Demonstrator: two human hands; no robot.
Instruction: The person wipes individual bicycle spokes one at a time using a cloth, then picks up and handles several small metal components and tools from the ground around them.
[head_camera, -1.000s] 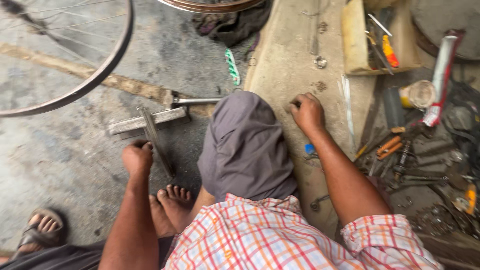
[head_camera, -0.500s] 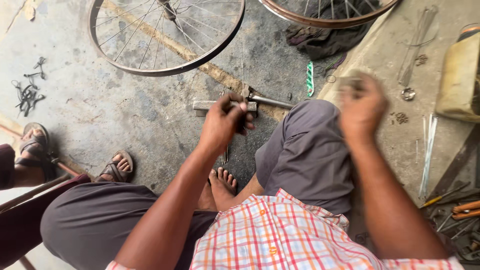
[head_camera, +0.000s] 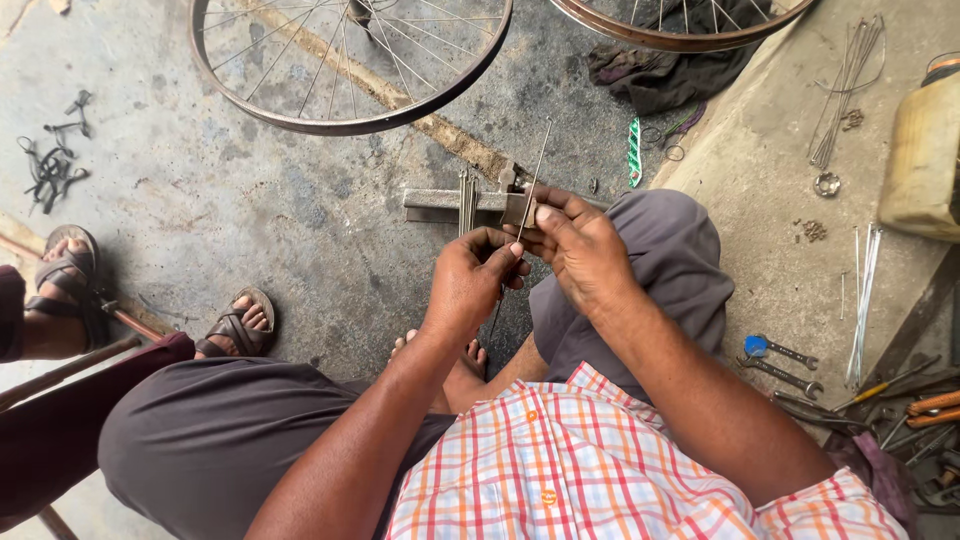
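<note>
My left hand and my right hand meet in front of my knees, both pinching one thin metal spoke that stands nearly upright between the fingertips. Just beyond the hands lies a flat metal bar tool on the concrete floor, with a small bundle of spokes laid across it. A spoked bicycle wheel lies on the floor farther out. My bare feet rest under the hands.
A second rim and a dark rag lie at the top. On the raised slab to the right are loose spokes, a yellowish can, spanners and other tools. Another person's sandalled feet are at the left.
My right hand came off the slab and across to the middle. My left hand rose from the bar tool. Both now hold a spoke together; the view swung left.
</note>
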